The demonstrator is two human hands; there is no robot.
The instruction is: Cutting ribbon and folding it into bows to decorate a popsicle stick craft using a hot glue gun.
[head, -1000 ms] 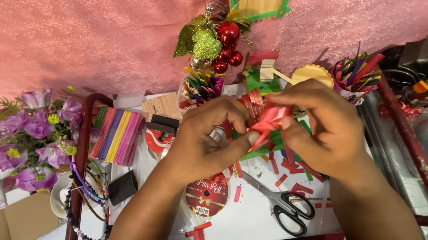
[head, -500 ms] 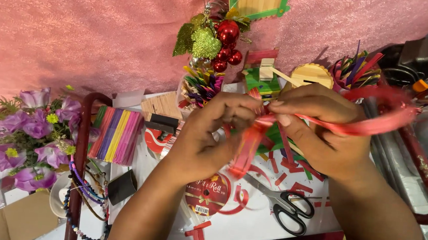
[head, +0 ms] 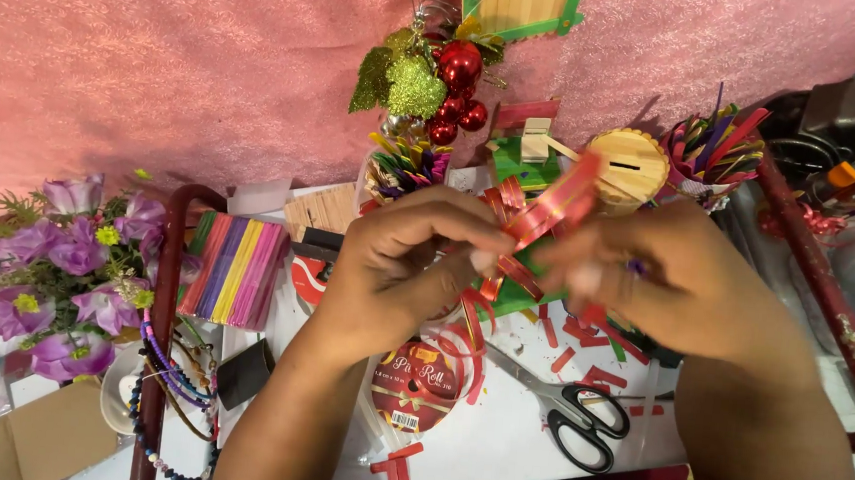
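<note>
- Pink textured cloth backdrop (head: 159,61) behind; white bench (head: 503,446) below, cluttered w/ craft bits.
- Left hand (head: 400,268) & right hand (head: 666,277) are raised over bench, close together at centre, fingers curled in.
- Red ribbon strip w/ gold stripes (head: 540,213) sits between both hands, folded into loops; left thumb & fingers pinch it from the left. Right fingertips are blurred, look to pinch it from the right.
- Ribbon's free end pokes up & to the right, long axis diagonal; a looser tail curls down under left hand toward red ribbon spool (head: 422,385) lying flat on bench.
- Black-handled scissors (head: 575,421) lie on bench below right hand, blades toward spool.
- Stack of coloured craft sticks (head: 235,267) left of left hand; purple fake flowers (head: 55,264) far left.
- Red cut scraps (head: 581,346) scattered under hands.
</note>
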